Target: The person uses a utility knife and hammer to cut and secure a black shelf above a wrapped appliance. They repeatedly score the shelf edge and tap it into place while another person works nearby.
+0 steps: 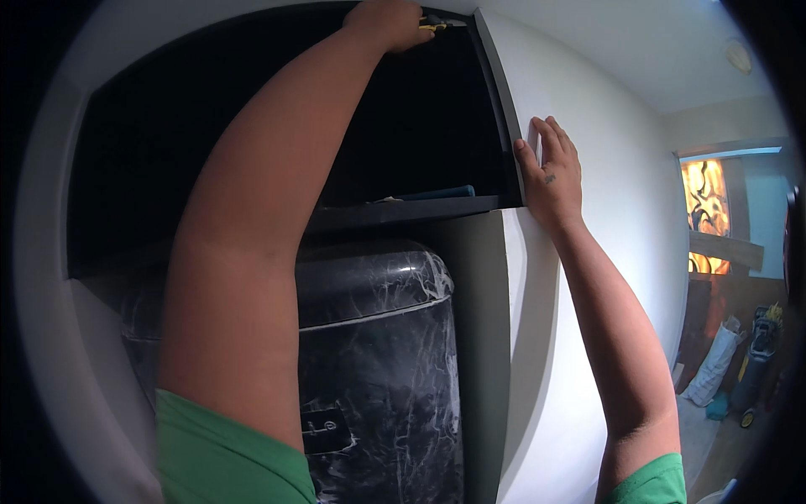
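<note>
My left hand (386, 25) is raised to the top of the dark open cabinet, closed on a small yellow-and-metal tool (437, 26), partly hidden by the fingers, near the upper right corner. My right hand (550, 172) rests with fingers apart against the dark right edge of the cabinet (495, 88) and the white wall beside it. On the cabinet's lower board (403, 212) lies a blue long object (441, 192) with some small light item beside it that I cannot make out.
A scuffed black, round-topped appliance (378, 370) fills the recess below. The white wall (621, 193) runs back to a doorway with a planked, brightly lit panel (707, 197). A white sack (714, 365) and a wheeled dark-and-yellow machine (756, 370) stand on the floor there.
</note>
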Available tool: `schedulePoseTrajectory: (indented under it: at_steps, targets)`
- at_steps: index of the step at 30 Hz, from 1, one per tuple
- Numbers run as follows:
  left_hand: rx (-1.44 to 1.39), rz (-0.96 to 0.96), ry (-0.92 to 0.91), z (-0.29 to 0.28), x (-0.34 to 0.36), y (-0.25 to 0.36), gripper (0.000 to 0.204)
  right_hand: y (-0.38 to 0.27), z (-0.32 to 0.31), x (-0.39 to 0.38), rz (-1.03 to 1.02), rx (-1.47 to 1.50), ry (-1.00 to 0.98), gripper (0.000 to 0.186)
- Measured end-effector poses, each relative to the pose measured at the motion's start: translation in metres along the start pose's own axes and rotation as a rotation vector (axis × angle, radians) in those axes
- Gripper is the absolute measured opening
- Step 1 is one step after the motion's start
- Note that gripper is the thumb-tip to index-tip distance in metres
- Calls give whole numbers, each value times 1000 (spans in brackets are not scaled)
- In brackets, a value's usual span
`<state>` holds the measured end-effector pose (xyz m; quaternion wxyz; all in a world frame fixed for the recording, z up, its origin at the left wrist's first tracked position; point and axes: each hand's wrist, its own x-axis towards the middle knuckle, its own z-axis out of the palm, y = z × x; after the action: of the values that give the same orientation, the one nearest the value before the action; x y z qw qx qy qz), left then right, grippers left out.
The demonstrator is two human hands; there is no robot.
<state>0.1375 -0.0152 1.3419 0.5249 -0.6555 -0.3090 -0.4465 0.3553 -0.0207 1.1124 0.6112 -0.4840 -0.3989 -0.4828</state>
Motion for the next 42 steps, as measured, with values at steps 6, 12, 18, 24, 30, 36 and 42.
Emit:
schedulePoseTrajectory:
  at_steps: [6,12,18,24,30,36,42]
  targets:
    - [-144,-102,25,19,-10,15,42,-1,1,0,4,-14,11,53]
    - [-289,-224,-14,27,-19,40,40,-1,2,0,-3,-21,30,52]
    - [-341,-221,-27,22,-17,38,43,-3,1,-2,7,-36,17,51]
    - [-392,-190,-27,28,-7,27,48,-2,1,-1,9,-49,16,51]
    - [-445,-179,-28,32,0,23,52,-1,1,0,-19,-29,32,51]
    - [-503,-152,-21,34,4,17,56,-4,1,-2,-8,1,38,50]
    - [-532,-176,19,38,7,19,57,1,4,1,-21,-6,32,51]
